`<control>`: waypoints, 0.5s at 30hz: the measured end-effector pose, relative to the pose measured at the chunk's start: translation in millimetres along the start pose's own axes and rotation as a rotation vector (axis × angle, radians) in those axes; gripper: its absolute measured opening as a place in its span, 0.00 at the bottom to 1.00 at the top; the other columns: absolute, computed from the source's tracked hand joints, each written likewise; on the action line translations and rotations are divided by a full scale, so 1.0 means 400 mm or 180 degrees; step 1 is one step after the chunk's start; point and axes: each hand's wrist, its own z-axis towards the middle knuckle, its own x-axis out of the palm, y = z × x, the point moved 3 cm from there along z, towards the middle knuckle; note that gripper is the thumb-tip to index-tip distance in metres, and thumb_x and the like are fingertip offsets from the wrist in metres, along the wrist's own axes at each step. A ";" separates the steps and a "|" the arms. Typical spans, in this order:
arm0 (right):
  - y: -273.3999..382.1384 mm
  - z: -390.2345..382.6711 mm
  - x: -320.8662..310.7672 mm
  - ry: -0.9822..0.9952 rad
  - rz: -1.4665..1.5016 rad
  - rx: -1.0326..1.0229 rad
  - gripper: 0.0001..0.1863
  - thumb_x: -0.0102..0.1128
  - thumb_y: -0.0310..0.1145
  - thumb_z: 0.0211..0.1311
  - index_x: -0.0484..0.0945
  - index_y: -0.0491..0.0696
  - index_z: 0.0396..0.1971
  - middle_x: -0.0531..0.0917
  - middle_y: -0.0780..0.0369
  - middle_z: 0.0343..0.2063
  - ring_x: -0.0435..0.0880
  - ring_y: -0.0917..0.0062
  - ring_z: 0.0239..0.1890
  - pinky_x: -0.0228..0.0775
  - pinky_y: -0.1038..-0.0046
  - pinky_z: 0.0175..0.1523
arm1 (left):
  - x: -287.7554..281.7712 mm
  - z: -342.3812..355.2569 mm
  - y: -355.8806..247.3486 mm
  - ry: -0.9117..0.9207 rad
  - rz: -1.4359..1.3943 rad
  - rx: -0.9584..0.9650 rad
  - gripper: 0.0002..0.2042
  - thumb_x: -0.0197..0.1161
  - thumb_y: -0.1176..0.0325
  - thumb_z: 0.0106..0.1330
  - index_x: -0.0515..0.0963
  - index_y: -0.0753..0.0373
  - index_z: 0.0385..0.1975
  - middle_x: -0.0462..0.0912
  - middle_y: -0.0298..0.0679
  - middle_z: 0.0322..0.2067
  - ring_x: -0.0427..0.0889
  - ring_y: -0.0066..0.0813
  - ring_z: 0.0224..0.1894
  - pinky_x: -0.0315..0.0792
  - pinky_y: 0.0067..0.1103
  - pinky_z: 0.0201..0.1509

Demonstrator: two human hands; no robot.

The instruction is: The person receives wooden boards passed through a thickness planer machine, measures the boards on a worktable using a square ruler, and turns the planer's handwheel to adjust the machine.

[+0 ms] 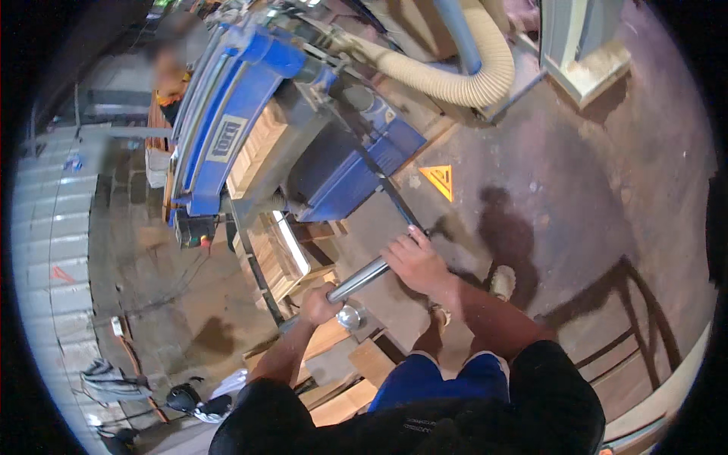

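Note:
My left hand (321,302) grips the left end of a shiny steel bar (355,282) lying crosswise in front of me, with a round metal fitting (349,317) just below. My right hand (415,262) wraps over the bar's right end, where it meets a long dark rail (394,197) running from the blue woodworking machine (341,182). A thick pale wooden piece (250,152) sits in the machine. Below it, lighter wooden pieces (267,258) lie beside the left rail.
A ribbed hose (425,83) curves behind the machine, near a grey post (580,45). A person (171,83) is at the upper left. An orange warning triangle (440,182) is on the floor. Loose boards (368,364) lie by my feet, and bags (114,383) at the lower left.

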 end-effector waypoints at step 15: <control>0.046 0.039 -0.042 0.1313 -0.0014 0.0210 0.25 0.62 0.36 0.45 0.72 0.49 0.48 0.75 0.60 0.41 0.70 0.66 0.54 0.49 0.53 0.67 | -0.020 -0.041 0.040 0.0031 -0.0056 -0.0136 0.14 0.59 0.58 0.51 0.81 0.54 0.36 0.82 0.47 0.33 0.81 0.48 0.38 0.73 0.38 0.45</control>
